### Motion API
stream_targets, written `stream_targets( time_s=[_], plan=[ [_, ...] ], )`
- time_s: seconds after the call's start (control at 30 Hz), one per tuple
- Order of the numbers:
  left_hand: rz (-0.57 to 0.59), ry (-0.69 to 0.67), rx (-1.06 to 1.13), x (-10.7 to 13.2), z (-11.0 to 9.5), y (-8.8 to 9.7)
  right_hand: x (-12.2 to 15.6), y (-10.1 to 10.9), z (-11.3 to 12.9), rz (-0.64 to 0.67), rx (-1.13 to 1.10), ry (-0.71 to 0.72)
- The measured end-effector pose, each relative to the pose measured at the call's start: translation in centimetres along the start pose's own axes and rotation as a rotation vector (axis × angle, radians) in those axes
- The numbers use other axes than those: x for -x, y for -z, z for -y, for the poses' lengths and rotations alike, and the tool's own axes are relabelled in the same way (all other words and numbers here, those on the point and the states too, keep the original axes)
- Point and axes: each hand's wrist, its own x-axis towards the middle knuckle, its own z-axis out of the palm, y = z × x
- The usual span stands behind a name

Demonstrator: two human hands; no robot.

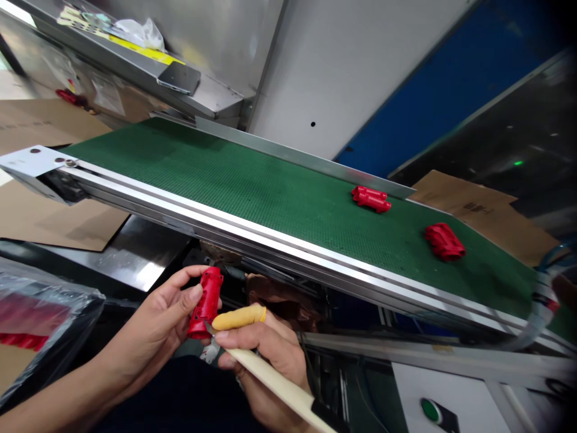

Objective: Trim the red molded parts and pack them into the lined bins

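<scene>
Nearest: left hand [148, 328] curled closed, fingers round the back of a red molded plastic part [206, 304], thumb [193, 294] pressed on its face. Part is a ribbed cylinder, held clear of any surface, long axis roughly near-far with a slight tilt, far end up by the thumb. Right hand [265, 367] also closed, gripping a short-bladed knife [274, 379] with a long cream handle running back toward the near right. One finger wears a yellow finger cot [238, 317], which lies just beside the part. Blade tip sits at the part's lower near end, on the right-hand side; contact can't be confirmed at this resolution. So the part is left-hand held, and the right hand is next to its lower end. Left of the hands, a clear plastic bag [45, 319] with red items inside. Near right, a green push button [430, 411] on a white panel. Beyond the hands, the aluminum side rail [270, 240] of a green belt conveyor [252, 204] runs diagonally. Two more red parts on the belt, right side: one [444, 242] nearer the near rail, one [371, 199] by the far rail. Far left, a phone [179, 78] lies on a steel shelf [112, 60].
</scene>
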Motion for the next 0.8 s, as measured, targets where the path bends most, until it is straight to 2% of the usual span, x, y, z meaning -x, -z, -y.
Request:
stream_targets(
  time_s=[0.4,0.7,0.8],
  plan=[
    [0.019,0.043,-0.002,0.1,-0.1,0.0,0.2,0.1,-0.2,-0.028,0.023,0.000],
    [0.023,0.040,-0.020,-0.3,0.1,0.0,0.0,0.6,-0.3,0.031,0.013,-0.007],
    [0.029,0.042,-0.031,-0.2,0.1,0.1,-0.3,1.1,-0.5,0.088,0.041,-0.038]
  ],
)
